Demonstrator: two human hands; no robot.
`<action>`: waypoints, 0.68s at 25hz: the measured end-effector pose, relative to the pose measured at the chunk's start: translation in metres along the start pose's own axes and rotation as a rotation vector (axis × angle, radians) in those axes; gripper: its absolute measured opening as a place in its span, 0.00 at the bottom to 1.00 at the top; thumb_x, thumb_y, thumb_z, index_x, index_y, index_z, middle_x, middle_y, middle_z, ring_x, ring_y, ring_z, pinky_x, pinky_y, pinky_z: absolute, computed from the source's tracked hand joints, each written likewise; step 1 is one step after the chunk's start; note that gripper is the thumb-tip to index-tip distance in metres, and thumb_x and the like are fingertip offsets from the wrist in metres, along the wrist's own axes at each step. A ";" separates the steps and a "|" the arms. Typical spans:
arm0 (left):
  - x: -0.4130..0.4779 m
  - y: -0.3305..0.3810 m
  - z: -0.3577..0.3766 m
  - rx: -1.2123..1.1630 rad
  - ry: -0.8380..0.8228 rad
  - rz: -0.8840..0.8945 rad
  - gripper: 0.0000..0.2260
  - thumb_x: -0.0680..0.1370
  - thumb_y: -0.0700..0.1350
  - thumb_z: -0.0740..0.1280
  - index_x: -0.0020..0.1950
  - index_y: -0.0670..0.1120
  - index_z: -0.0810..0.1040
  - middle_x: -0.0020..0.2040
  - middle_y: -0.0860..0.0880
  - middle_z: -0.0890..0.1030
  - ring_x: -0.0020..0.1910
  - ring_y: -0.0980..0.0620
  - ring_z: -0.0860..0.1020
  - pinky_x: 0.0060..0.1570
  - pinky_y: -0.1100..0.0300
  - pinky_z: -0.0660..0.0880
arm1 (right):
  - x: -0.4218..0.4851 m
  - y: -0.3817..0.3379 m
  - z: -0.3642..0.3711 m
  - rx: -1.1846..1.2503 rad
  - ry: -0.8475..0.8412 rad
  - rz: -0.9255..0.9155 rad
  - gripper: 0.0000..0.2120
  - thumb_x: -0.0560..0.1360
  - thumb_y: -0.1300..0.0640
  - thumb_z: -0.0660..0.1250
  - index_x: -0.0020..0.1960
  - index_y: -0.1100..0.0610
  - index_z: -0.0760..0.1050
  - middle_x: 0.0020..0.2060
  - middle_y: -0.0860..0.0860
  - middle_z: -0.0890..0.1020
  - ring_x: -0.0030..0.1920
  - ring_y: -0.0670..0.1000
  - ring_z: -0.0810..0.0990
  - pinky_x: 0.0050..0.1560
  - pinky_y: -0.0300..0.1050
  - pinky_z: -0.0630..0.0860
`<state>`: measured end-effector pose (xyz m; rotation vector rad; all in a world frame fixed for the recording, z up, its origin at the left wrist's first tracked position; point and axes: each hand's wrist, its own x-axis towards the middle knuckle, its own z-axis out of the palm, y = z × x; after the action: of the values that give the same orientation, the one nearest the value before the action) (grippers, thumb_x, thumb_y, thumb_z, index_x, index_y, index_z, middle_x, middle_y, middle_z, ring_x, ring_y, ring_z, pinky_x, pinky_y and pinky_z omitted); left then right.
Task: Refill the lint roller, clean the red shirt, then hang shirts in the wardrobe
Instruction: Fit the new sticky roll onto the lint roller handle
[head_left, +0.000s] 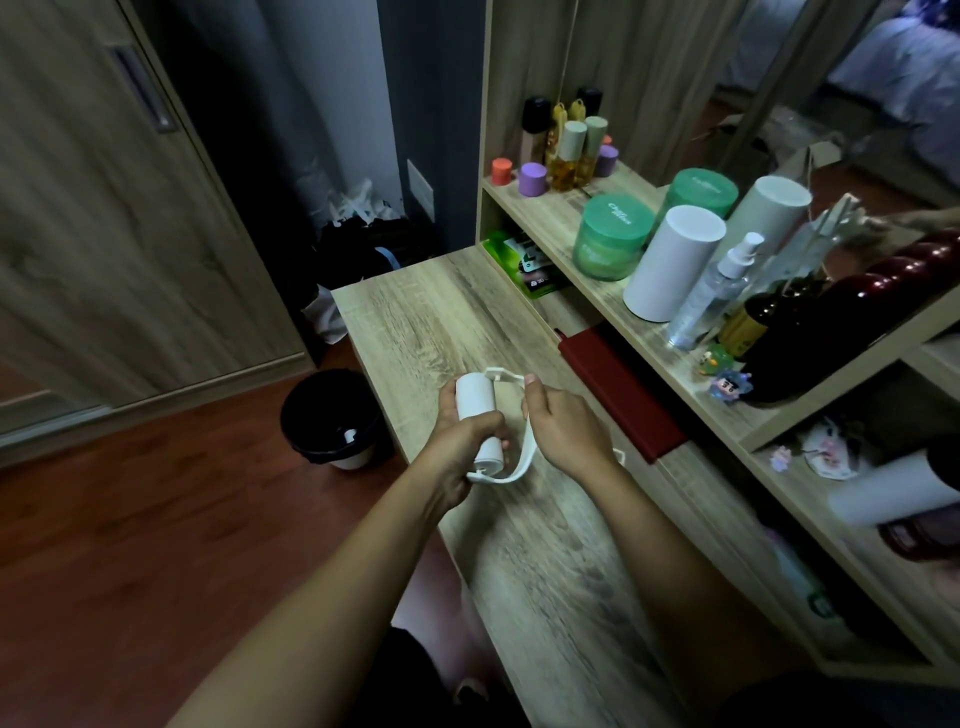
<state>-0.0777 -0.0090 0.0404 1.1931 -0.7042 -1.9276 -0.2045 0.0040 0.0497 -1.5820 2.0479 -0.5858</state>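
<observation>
Two hands meet over the table (457, 312). The left hand (460, 441) wraps the white paper roll (475, 410), fingers curled round it. The right hand (566, 431) grips the lint roller frame (523, 457), white, looping under the roll's near end. Black bin (327, 415) on the floor, left of the table.

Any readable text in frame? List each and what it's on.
"30": green packet under the shelf.
Green jar lid: white script, too blurred to read.
Amber bottle label: too blurred.
Lint roller: no print visible.
</observation>
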 end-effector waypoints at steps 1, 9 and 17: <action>0.000 0.001 -0.001 0.007 -0.001 0.005 0.30 0.67 0.32 0.62 0.63 0.55 0.62 0.40 0.40 0.71 0.23 0.49 0.73 0.25 0.60 0.73 | -0.001 -0.001 0.000 0.002 0.005 -0.001 0.28 0.80 0.43 0.43 0.46 0.56 0.78 0.45 0.57 0.82 0.48 0.58 0.79 0.49 0.50 0.72; -0.003 0.006 0.003 0.036 0.025 0.001 0.27 0.65 0.32 0.61 0.56 0.58 0.67 0.41 0.41 0.72 0.25 0.49 0.72 0.25 0.61 0.72 | 0.003 -0.004 -0.005 0.000 0.022 0.006 0.29 0.80 0.43 0.43 0.46 0.57 0.78 0.46 0.58 0.82 0.49 0.59 0.79 0.48 0.50 0.71; -0.008 0.009 0.003 0.238 0.004 0.134 0.34 0.59 0.32 0.64 0.60 0.58 0.64 0.42 0.43 0.74 0.30 0.49 0.74 0.29 0.57 0.73 | 0.000 -0.013 -0.008 -0.034 0.051 0.012 0.28 0.80 0.44 0.43 0.48 0.56 0.79 0.47 0.57 0.82 0.50 0.59 0.79 0.46 0.48 0.69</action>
<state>-0.0752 -0.0079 0.0526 1.2577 -1.0081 -1.7666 -0.1998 0.0018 0.0637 -1.5880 2.1136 -0.5964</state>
